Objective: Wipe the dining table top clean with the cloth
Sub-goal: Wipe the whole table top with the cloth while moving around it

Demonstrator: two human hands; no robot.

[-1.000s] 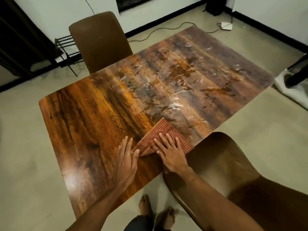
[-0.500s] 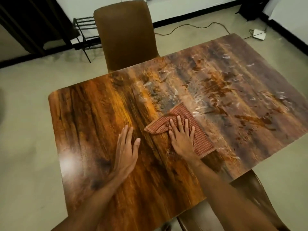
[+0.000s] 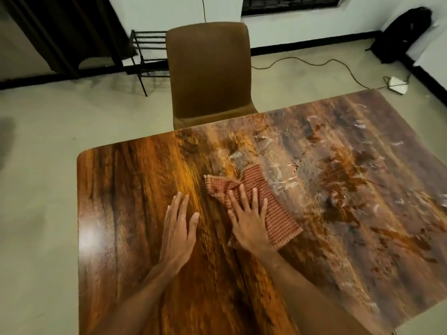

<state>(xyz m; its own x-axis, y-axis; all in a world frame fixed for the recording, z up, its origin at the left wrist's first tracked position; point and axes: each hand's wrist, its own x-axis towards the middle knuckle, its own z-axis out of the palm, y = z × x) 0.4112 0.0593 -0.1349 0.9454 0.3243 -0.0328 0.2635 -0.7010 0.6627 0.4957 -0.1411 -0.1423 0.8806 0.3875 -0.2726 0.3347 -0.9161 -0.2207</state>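
A brown chair (image 3: 210, 76) is standing upright on the pale floor (image 3: 36, 165), and a black metal rack (image 3: 148, 53) is sitting behind it by the wall. A cable (image 3: 312, 61) is trailing toward a white adapter (image 3: 396, 85) (a dark bag (image 3: 401, 35) is slumping nearby).

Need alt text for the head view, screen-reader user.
A person's right hand presses a red checked cloth flat on a glossy brown wood-grain dining table, beside the left hand resting palm-down. Whitish and dark smears cover the table's right half; a brown chair stands at the far edge.
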